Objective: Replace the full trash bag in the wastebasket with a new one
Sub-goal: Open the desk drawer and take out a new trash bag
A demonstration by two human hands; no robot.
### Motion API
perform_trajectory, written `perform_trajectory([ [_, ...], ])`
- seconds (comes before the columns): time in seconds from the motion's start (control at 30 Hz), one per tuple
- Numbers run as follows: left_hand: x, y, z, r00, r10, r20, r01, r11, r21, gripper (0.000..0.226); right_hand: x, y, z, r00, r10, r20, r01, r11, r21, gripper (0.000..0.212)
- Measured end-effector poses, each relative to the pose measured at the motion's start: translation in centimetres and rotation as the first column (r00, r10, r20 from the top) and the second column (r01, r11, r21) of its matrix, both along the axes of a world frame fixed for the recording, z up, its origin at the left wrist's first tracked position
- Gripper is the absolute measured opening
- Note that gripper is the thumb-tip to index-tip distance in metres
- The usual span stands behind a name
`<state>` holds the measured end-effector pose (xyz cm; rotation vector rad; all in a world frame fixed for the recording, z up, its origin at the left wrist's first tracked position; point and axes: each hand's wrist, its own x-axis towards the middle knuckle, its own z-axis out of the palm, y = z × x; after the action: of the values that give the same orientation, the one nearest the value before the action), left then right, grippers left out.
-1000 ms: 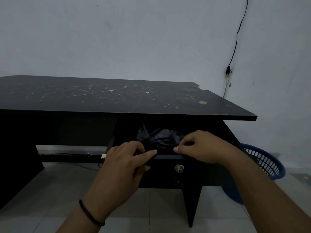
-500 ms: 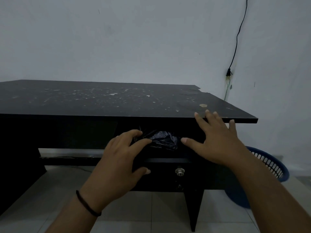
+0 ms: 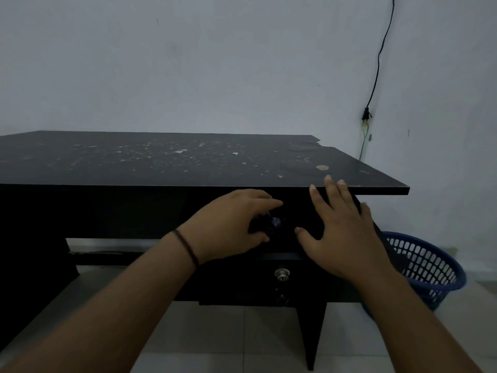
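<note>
A crumpled black trash bag (image 3: 270,223) shows in the open drawer (image 3: 279,256) under the black desk. My left hand (image 3: 231,224) reaches into the drawer with its fingers and thumb curled round the bag. To the right of it, my right hand (image 3: 341,232) is spread flat with straight fingers in front of the drawer, its fingertips near the desk's front edge, holding nothing. A blue slotted wastebasket (image 3: 427,267) stands on the floor at the desk's right end; its inside is hidden.
The black desk top (image 3: 161,162) is dusty and speckled. A drawer lock (image 3: 281,274) sits below the drawer's front edge. A black cable (image 3: 376,63) hangs down the white wall to a plug. The floor is light tile.
My left hand has gone deeper into the drawer and closed round the bag. My right hand let go of the drawer front and spread flat, lifting slightly. The camera moved closer.
</note>
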<state>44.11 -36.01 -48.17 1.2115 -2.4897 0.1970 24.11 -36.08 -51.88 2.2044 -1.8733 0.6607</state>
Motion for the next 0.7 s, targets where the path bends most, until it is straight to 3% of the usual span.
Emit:
perform_trajectory([
  [0.1, -1.1, -2.2, 0.0, 0.949, 0.030, 0.315, -0.046, 0.998, 0.043, 0.078, -0.1, 0.1, 0.0, 1.000, 0.012, 0.009, -0.012, 1.000, 0.009, 0.079],
  [0.23, -2.0, -4.0, -1.0, 0.837, 0.199, 0.509, -0.219, 0.976, -0.023, 0.092, 0.0, 0.1, 0.0, 0.999, 0.021, 0.025, -0.021, 1.000, 0.002, 0.080],
  [0.33, -2.1, -5.2, -1.3, 0.840, 0.273, 0.468, -0.328, 0.944, 0.038, 0.079, -0.1, 0.1, 0.0, 0.999, 0.025, 0.025, -0.025, 1.000, -0.003, 0.079],
  [0.43, -2.0, -5.6, -1.4, 0.859, 0.266, 0.437, -0.288, 0.958, -0.016, 0.040, -0.1, 0.1, -0.1, 0.999, 0.027, 0.022, -0.027, 1.000, -0.002, 0.079],
  [0.5, -1.9, -5.6, -1.8, 0.853, 0.244, 0.461, -0.240, 0.968, -0.069, 0.028, -0.1, 0.1, -0.2, 0.999, 0.029, 0.033, -0.029, 1.000, -0.008, 0.079],
  [0.6, -1.3, -5.4, -1.8, 0.897, 0.147, 0.417, -0.135, 0.989, -0.059, 0.033, -0.2, 0.0, -0.2, 0.999, 0.025, 0.030, -0.024, 1.000, -0.016, 0.078],
  [0.7, -0.8, -4.0, -1.2, 0.961, -0.031, 0.275, 0.030, 1.000, 0.009, 0.043, -0.2, -0.1, -0.3, 0.999, 0.023, 0.038, -0.022, 1.000, -0.016, 0.078],
])
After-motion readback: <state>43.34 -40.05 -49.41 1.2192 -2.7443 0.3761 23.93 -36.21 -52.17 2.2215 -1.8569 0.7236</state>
